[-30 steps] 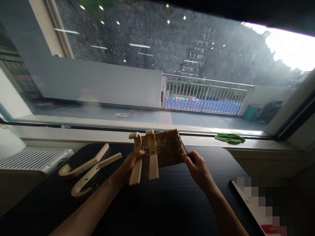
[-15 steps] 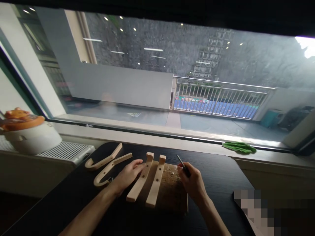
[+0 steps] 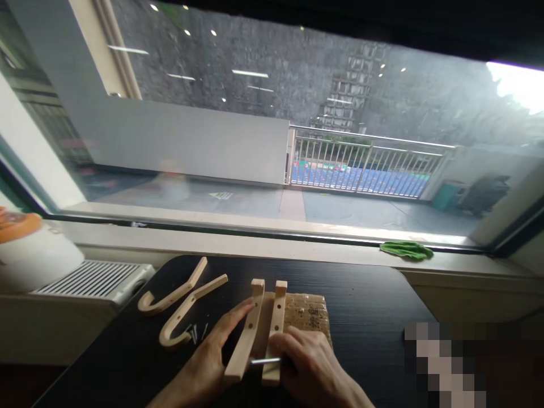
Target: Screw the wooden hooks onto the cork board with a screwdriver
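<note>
Two pale wooden hook pieces with drilled holes, the left one and the right one, lie side by side over a brown cardboard block. My left hand is against the left piece's outer side, its fingers stretched along the wood and a fingertip at the upper hole; its underside is hidden. My right hand is closed around the dark handle of a screwdriver, over the lower part of the right piece. The screwdriver's metal shaft points left, its tip near the left piece.
Two more curved wooden hooks lie on the left of the black table. Several screws are beside them. A green cloth rests on the windowsill; a white pot with an orange lid stands at far left.
My right hand has moved left and nearer to me, swinging the screwdriver from upright to pointing left. My left hand has shifted slightly toward me along the left piece. The view has shifted.
</note>
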A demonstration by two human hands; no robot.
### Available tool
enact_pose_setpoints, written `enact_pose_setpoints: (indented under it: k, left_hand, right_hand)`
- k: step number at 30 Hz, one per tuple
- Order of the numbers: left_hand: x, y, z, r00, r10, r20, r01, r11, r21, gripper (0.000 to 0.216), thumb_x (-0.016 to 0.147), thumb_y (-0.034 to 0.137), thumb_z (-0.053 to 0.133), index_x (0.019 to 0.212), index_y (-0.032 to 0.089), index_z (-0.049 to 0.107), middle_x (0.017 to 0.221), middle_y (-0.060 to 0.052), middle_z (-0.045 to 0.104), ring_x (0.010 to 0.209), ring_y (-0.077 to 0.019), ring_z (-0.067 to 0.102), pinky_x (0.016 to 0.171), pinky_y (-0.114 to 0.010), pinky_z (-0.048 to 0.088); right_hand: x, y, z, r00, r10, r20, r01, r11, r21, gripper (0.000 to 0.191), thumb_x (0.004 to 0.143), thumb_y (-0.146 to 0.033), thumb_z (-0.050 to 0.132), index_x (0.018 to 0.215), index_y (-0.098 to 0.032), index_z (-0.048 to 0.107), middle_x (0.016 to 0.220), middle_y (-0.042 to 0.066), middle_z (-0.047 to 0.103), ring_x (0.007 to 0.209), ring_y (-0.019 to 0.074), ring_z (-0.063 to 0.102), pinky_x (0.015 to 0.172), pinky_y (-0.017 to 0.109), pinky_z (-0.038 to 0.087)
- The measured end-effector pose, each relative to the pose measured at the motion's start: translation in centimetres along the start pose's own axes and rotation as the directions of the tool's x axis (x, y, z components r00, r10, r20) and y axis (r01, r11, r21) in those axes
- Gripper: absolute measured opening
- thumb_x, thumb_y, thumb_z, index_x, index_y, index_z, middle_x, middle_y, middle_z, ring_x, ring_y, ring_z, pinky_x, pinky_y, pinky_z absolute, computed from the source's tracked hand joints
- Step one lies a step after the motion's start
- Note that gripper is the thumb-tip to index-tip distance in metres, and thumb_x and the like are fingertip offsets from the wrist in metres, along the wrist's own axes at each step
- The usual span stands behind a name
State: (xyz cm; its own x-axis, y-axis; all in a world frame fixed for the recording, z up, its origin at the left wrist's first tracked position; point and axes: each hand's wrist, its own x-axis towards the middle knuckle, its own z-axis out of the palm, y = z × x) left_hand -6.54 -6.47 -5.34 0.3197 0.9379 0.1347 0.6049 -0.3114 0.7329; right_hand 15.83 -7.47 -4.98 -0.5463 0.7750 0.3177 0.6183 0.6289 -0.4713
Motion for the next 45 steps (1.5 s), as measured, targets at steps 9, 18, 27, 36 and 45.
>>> enact_pose_setpoints:
  k: [9, 18, 27, 36, 45]
  left_hand:
    - [0.2, -1.7, 1.5, 0.998, 0.057, -0.005, -0.056, 0.989, 0.137, 0.062, 0.082, 0.026, 0.052, 0.138, 0.029, 0.028, 0.148, -0.002, 0.019, 0.135, -0.0236, 0.021, 0.110, -0.039, 0.025]
    - [0.0, -2.0, 2.1, 0.995, 0.091, -0.029, -0.085, 0.980, 0.182, 0.061, 0.083, 0.027, 0.050, 0.139, 0.029, 0.025, 0.148, -0.002, 0.020, 0.134, -0.0222, 0.023, 0.109, -0.038, 0.026]
    - [-4.4, -4.0, -3.3, 0.941, 0.037, -0.337, 0.075, 0.947, 0.314, 0.034, 0.084, 0.029, 0.047, 0.118, 0.027, 0.050, 0.121, -0.003, 0.055, 0.109, -0.0180, 0.055, 0.093, -0.029, 0.046]
    - [-0.4, -9.4, -8.2, 0.767, -0.445, -0.463, 0.614, 0.718, 0.326, 0.040, 0.073, 0.054, 0.050, 0.091, 0.021, 0.063, 0.086, -0.007, 0.066, 0.079, -0.0239, 0.064, 0.063, -0.028, 0.047]
    - [0.2, -3.3, -10.5, 0.793, -0.484, -0.370, 0.569, 0.806, 0.165, 0.043, 0.073, 0.058, 0.050, 0.090, 0.020, 0.063, 0.082, -0.007, 0.067, 0.082, -0.0283, 0.062, 0.069, -0.032, 0.045]
  right_hand:
    - [-0.1, 0.8, 1.8, 0.990, -0.014, -0.138, 0.015, 1.000, 0.007, 0.023, 0.079, -0.036, 0.058, 0.099, -0.024, 0.057, 0.072, -0.002, 0.061, 0.065, 0.0121, 0.057, 0.059, 0.023, 0.035]
    - [0.4, 0.3, 0.6, 0.998, 0.024, -0.065, -0.025, 1.000, -0.007, 0.017, 0.081, -0.033, 0.055, 0.095, -0.026, 0.059, 0.074, -0.002, 0.062, 0.064, 0.0123, 0.057, 0.061, 0.023, 0.038]
    - [-2.9, 1.3, -1.3, 0.980, 0.190, -0.062, -0.174, 0.962, 0.210, 0.044, 0.069, -0.009, 0.049, 0.110, -0.025, 0.055, 0.099, 0.000, 0.065, 0.084, 0.0135, 0.061, 0.075, 0.021, 0.046]
    - [-3.3, 1.2, -2.5, 0.861, 0.471, -0.191, -0.387, 0.851, 0.355, 0.021, 0.079, -0.032, 0.047, 0.093, -0.019, 0.055, 0.078, 0.001, 0.063, 0.070, 0.0146, 0.058, 0.064, 0.023, 0.045]
    - [-4.8, 1.6, -4.2, 0.798, 0.521, -0.302, -0.377, 0.823, 0.425, 0.022, 0.081, -0.038, 0.049, 0.082, -0.019, 0.059, 0.069, 0.001, 0.062, 0.063, 0.0140, 0.056, 0.058, 0.021, 0.044]
